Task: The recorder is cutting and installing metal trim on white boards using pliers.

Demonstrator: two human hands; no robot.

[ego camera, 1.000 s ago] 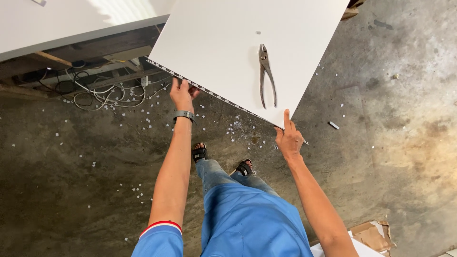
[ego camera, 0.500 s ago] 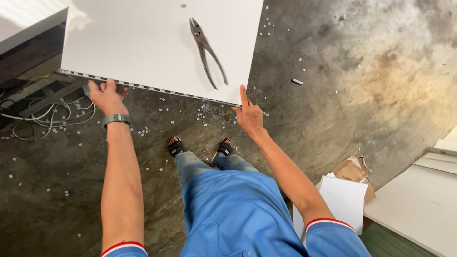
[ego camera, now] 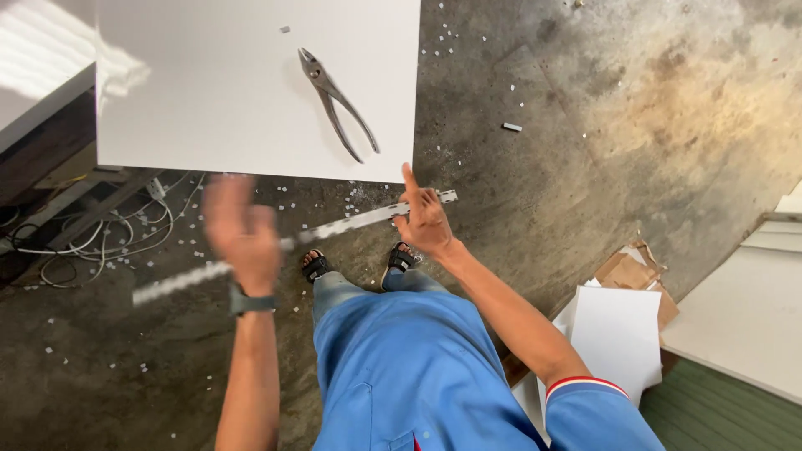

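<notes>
strip: perforated metal strip [ego camera: 334, 230] now pulled off the white panel [ego camera: 209, 100] edge | right hand [ego camera: 426, 221] grips it | left hand [ego camera: 242, 230] blurred, grip unclear | pliers [ego camera: 338, 104] on panel

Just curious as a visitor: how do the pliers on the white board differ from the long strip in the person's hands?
The pliers are dark, short and forked, lying untouched on the white board. The strip is pale, long, straight and perforated, held off the board by the right hand, its far end blurred near the left hand. Both look metallic.

Stained concrete floor [ego camera: 635, 125] strewn with white chips, tangled cables [ego camera: 109, 242] at left.
</notes>
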